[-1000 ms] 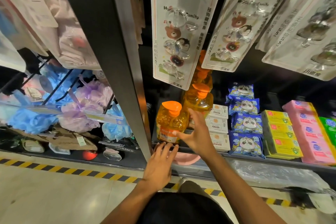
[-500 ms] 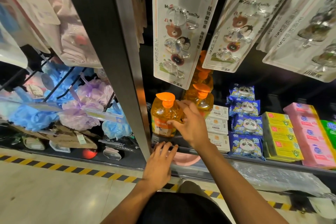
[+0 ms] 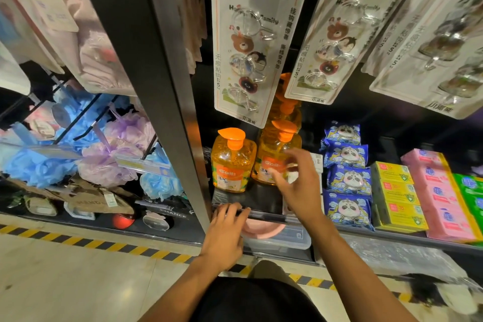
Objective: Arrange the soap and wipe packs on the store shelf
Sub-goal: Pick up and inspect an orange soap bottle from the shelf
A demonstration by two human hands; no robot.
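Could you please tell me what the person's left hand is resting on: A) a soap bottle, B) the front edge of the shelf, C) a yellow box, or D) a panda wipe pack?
B: the left hand lies with its fingers on the front edge of the shelf, just in front of the nearest soap bottle and apart from it.

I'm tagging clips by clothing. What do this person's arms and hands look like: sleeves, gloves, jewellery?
The left forearm and right forearm are bare down to the frame's lower edge, with no sleeves in view. The left hand and right hand wear no gloves, and no watch, bracelet or ring shows.
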